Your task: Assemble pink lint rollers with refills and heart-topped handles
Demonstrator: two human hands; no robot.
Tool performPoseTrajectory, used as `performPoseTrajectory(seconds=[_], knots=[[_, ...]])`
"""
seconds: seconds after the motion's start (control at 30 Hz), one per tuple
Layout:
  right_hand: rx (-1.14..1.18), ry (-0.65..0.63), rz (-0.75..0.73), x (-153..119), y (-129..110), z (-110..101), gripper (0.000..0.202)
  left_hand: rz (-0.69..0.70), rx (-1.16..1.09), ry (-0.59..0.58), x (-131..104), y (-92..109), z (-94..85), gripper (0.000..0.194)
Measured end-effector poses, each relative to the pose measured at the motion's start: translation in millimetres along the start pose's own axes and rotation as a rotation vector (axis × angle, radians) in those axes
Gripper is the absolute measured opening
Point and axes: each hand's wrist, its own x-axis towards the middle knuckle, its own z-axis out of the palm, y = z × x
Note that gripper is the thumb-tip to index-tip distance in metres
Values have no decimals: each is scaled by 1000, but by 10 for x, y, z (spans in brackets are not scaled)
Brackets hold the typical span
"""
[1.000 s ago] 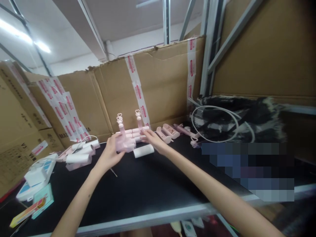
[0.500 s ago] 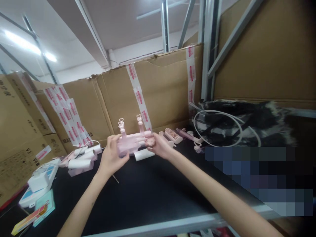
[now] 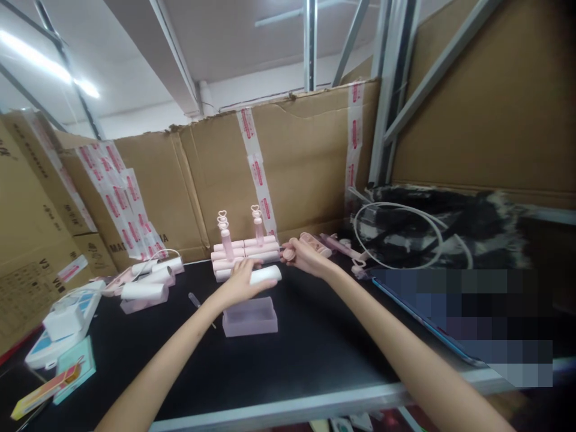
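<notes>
The smooth white cylinder [image 3: 265, 275] is sideways above the middle of the black tabletop [image 3: 310, 348], left end hidden by the left hand [image 3: 242, 281]; thumb and fingers straddle it, but I cannot tell whether they grip. The right hand [image 3: 308, 258] pinches a small rounded pink piece [image 3: 288, 255]. Nearer sits an open translucent lilac box [image 3: 250, 324]; behind, stacked pale-pink cylinders [image 3: 261, 242] bear upright heart-topped tubes [image 3: 226, 245].

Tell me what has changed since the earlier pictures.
The left hand let go of the translucent lilac tray, now nearer the person on the black tabletop, and moved right to the white cylinder. The right hand, holding a round pink piece, moved right. The heart-topped tubes stayed upright.
</notes>
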Motion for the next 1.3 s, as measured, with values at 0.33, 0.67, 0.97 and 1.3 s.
performPoseTrajectory(seconds=[0.33,0.67,0.97,1.3], knots=[[-255,-24,-362,-235,-285,69,40,-37,5,9,505,-163,169,46],[-716,-381,-644,-470,-337,427,28,-43,-368,9,239,-300,171,54],[-824,-267,-735,-434,-79,603,40,-18,-388,93,194,-432,106,86],[-970,-137,-617,-584,-86,648,42,89,-256,28,157,-402,86,87]])
